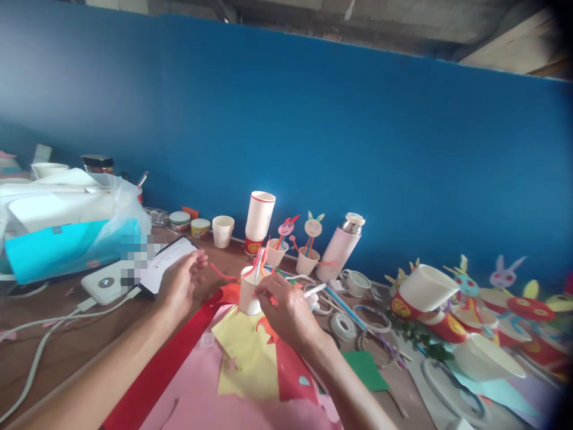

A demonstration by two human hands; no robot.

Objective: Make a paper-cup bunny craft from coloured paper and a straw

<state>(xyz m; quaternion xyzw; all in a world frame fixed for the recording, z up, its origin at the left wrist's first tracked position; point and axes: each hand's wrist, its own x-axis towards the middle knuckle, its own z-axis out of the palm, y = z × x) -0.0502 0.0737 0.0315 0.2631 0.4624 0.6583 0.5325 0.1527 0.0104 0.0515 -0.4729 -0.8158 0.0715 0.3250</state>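
My left hand (182, 285): hung loosely open near the screen (162, 266).
My right hand (283, 301): bunched at the paper cup (248, 298); couldn't tell grip.
Cup: stood upright between both.

Worn on the head; looking forward and down across the brown tabletop (76, 343) to the blue partition (277, 119) behind. Set near, just behind and above left hand (183, 286) and right hand (284, 301), sighting along both forearms (102, 364). Tilted slightly, judging by the partition's rightward slope. Darkening at far right.
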